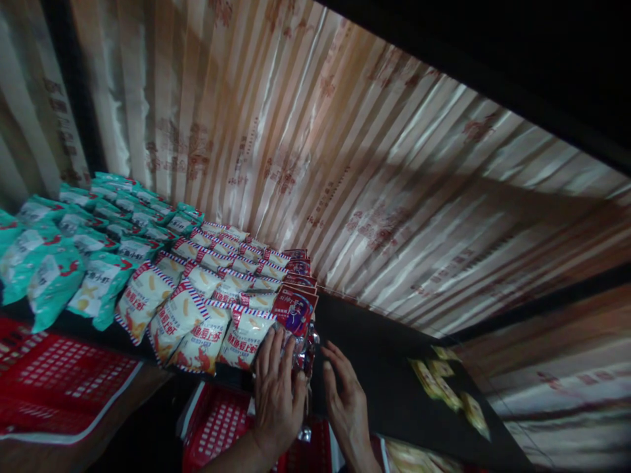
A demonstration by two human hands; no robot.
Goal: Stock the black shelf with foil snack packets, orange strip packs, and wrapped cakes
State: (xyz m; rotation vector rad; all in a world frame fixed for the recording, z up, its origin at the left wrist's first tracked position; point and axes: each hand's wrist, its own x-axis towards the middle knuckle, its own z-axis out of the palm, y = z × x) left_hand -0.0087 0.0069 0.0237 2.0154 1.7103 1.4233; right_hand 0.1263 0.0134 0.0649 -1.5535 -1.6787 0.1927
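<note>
My left hand [279, 394] lies with fingers stretched over the front of a column of dark red and purple snack packets [294, 309], beside the front white packet. My right hand [348, 401] is on the other side of that column, thumb and fingers apart, and it seems to hold nothing. Shiny, crumpled packet ends [304, 351] show between my two hands. Left of them stand rows of white snack bags [246, 335] with blue-and-red striped edges. Whether my left fingertips press on the packets or only rest there is hard to see.
Rows of teal snack bags [101, 282] fill the left of the black shelf [379, 355]. Several small yellow-green packets [438, 381] lie at the right. Red baskets [64, 381] stand below the front edge. Pleated printed sheeting [305, 131] hangs behind; a dark panel [542, 59] slants overhead.
</note>
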